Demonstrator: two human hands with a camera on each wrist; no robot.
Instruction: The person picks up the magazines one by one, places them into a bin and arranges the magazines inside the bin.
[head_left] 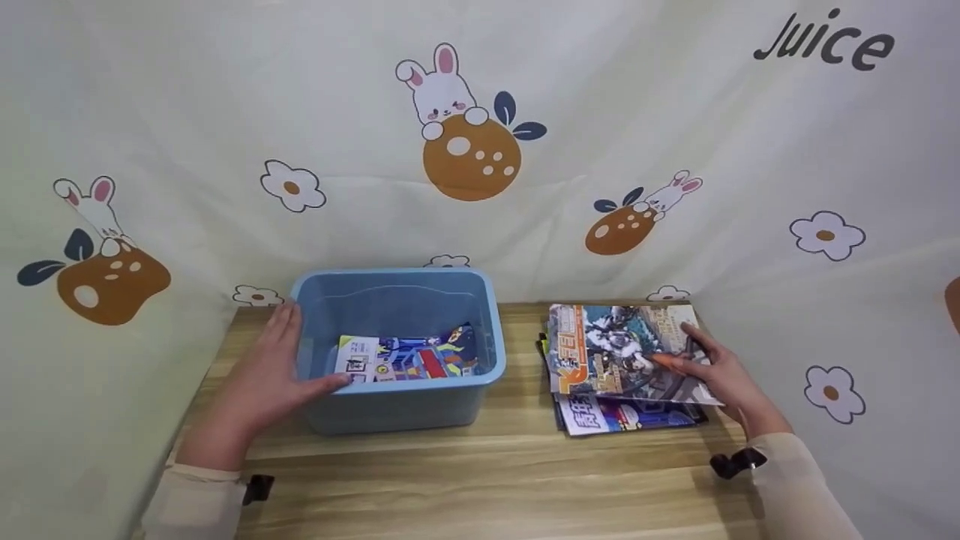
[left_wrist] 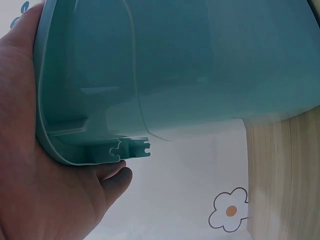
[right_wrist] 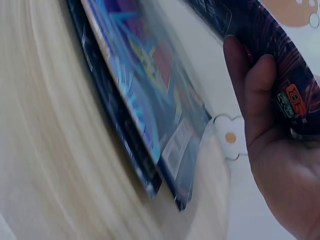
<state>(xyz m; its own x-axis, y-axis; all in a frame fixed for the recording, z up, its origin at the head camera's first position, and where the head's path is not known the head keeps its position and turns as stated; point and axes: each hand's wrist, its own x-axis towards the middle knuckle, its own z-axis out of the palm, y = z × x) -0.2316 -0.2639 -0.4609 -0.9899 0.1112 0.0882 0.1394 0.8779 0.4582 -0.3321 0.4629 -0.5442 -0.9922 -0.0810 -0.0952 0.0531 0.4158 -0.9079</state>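
My left hand (head_left: 281, 367) lies against the front left corner of a blue plastic bin (head_left: 397, 409), thumb along the front rim and fingers along the left side. In the left wrist view the palm meets the bin's rim (left_wrist: 42, 117) from outside. A magazine (head_left: 364, 358) with a colourful cover lies inside the bin. My right hand (head_left: 724, 375) pinches the right edge of a magazine (head_left: 607, 352) with an orange title, thumb on the cover. That magazine is raised and tilted above other magazines (head_left: 637, 420); the right wrist view shows a gap between them.
The wooden table (head_left: 480, 487) carries the bin at left and the magazine stack at right. Behind and beside it hangs a pale curtain (head_left: 360, 232) printed with rabbits, oranges and flowers, close to the bin's back. Dark wrist mounts (head_left: 737, 463) sit at both cuffs.
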